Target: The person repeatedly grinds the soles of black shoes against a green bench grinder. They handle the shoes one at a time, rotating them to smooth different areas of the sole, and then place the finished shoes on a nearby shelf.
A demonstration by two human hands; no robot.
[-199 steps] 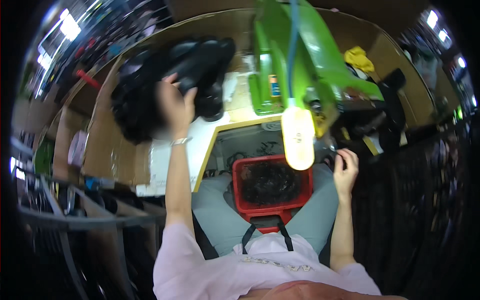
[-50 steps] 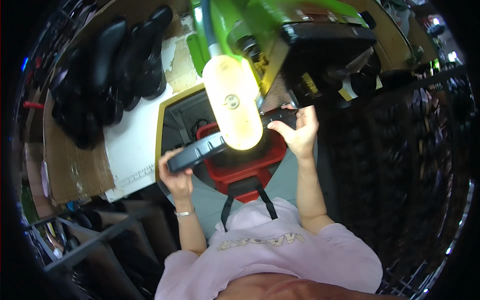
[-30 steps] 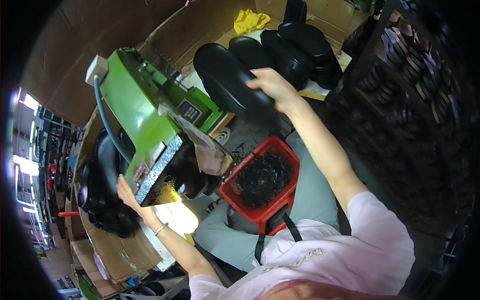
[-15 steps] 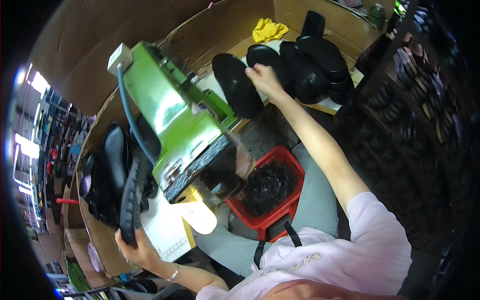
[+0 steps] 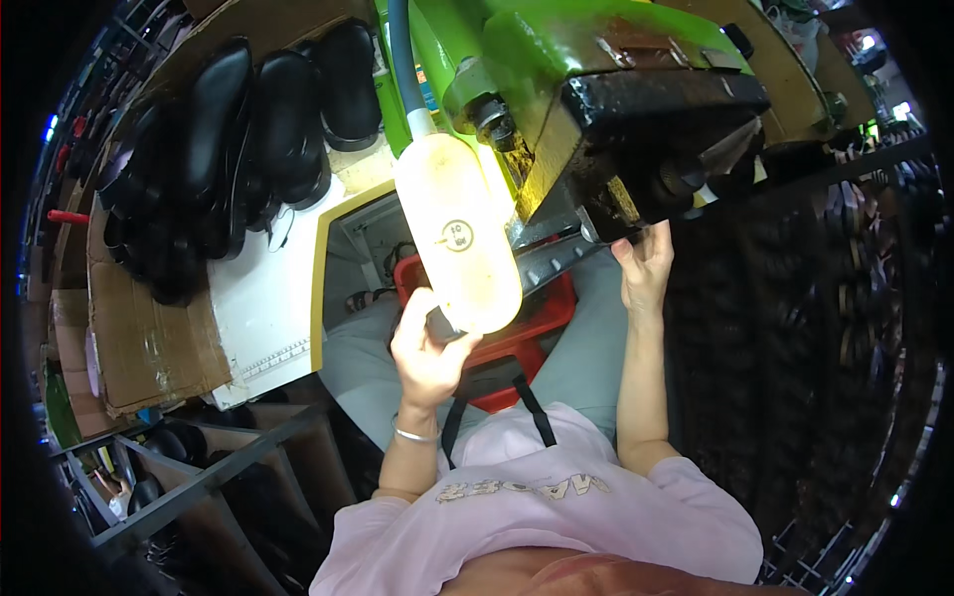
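A black ridged shoe sole (image 5: 556, 260) lies under the head of a green machine (image 5: 616, 45), partly hidden by a lit oblong lamp (image 5: 459, 248). My left hand (image 5: 427, 358) is closed on the sole's near left end, just beside the lamp's lower tip. At the sole's other end my right hand (image 5: 646, 273) has thumb and fingers curled up against it; the dark machine head (image 5: 676, 119) covers part of that grip. Below the sole, between my knees, sits a red plastic basket (image 5: 542, 328).
Several black soles (image 5: 214, 129) are piled at the left beside a white board (image 5: 260, 313) with a yellow edge. Cardboard (image 5: 159, 343) walls the bench. A partitioned rack (image 5: 219, 487) stands at lower left, and shelves of dark footwear parts (image 5: 785, 328) fill the right.
My left hand has brought the sole from the left pile to the machine. My right hand has left the soles at the back right and come to the machine head. The view has turned left.
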